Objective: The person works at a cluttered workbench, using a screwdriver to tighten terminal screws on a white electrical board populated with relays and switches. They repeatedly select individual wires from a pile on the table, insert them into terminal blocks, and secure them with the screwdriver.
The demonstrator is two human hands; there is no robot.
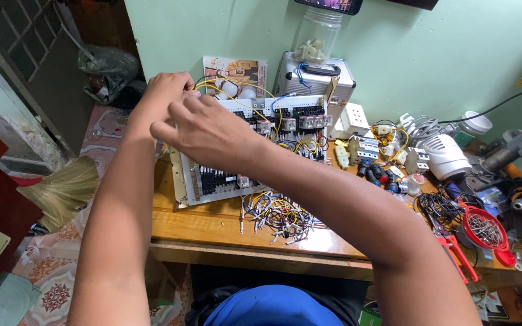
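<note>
Both hands over white wiring panel (261,145) on bench (212,226). Right hand (209,130) hides left hand (164,90) fingertips; either grip state: cannot tell. Panel's upper-left corner hidden.

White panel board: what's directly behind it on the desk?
Behind the white panel board stand a silver metal case with a clear plastic jar on top, plus white bulbs and a printed picture card. The left hand and right hand cover the board's upper-left corner.

Loose wire pieces (279,216) on the wooden table (212,232) — red bowl of screws (484,228), broom (61,190) leftward
</note>
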